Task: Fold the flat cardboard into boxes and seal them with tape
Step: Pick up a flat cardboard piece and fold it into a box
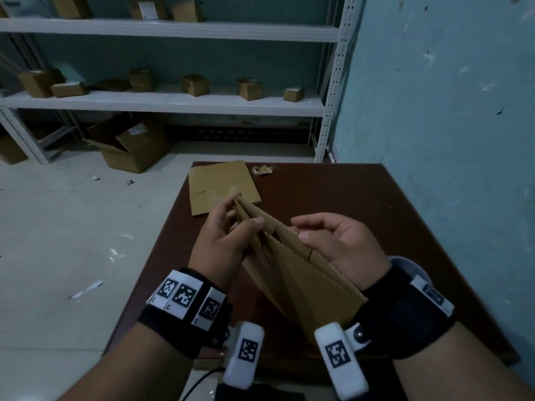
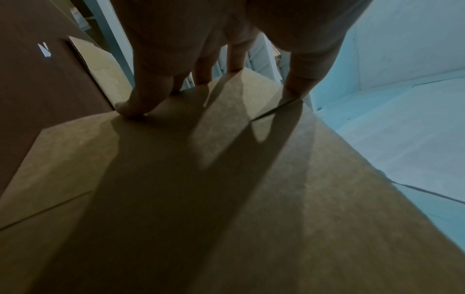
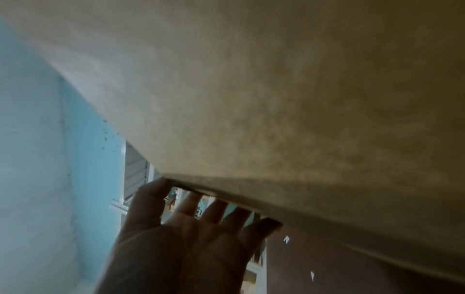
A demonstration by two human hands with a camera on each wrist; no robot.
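Observation:
A flattened brown cardboard box (image 1: 295, 273) is held on edge above the dark table (image 1: 376, 198), its top layers slightly parted. My left hand (image 1: 242, 215) pinches its far top corner, thumb on the near side and fingers behind. In the left wrist view those fingers (image 2: 141, 99) press on the cardboard panel (image 2: 226, 199). My right hand (image 1: 299, 228) lies along the right panel with thumb and fingertips at its top edge. The right wrist view shows straight, spread fingers (image 3: 156, 191) touching the edge of the cardboard (image 3: 276, 89). A second flat cardboard (image 1: 220, 186) lies at the table's far left.
A small crumpled scrap of tape (image 1: 262, 170) lies at the table's far edge. Behind stand white shelves (image 1: 173, 102) with several small boxes, and an open box (image 1: 130, 143) sits on the floor. A blue wall (image 1: 434, 111) runs close on the right.

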